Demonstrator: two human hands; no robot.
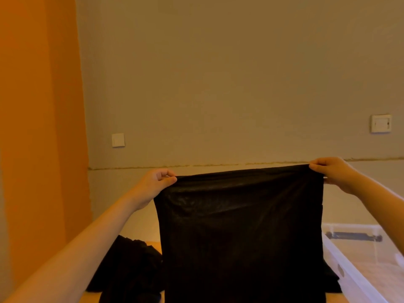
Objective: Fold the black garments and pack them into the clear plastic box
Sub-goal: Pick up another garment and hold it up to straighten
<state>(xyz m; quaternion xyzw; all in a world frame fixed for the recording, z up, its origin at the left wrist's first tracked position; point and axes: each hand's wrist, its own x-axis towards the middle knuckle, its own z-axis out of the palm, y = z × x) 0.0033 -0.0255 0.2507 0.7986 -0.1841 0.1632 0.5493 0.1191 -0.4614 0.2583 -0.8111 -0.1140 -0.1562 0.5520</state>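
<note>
At chest height in front of the person, a black, thin, slightly sheer fabric garment (240,226) hangs as a flat panel, suspended by its upper edge. The left hand (156,182) pinches the upper left corner between thumb and curled fingers; the right hand (334,173) pinches the upper right corner in the same manner. Both hands are well apart, so the top edge is drawn nearly taut and level. This hold appears intended to let gravity pull the cloth straight and remove creases, giving a squared shape before the first fold.

The lower part of the garment runs out of view at the bottom edge, so whether it touches the surface below cannot be determined.

Below and to the left, a crumpled heap of further black garments (131,267) lies on a light wooden surface (153,244), within reach of the left arm for later handling. To the right, a clear plastic storage box (354,278) with a dark latch bar stands open just beside the hanging garment; no folded item is visible inside the part shown. Judged from this arrangement, folding of the held piece has not begun and packing remains to be done.
</note>
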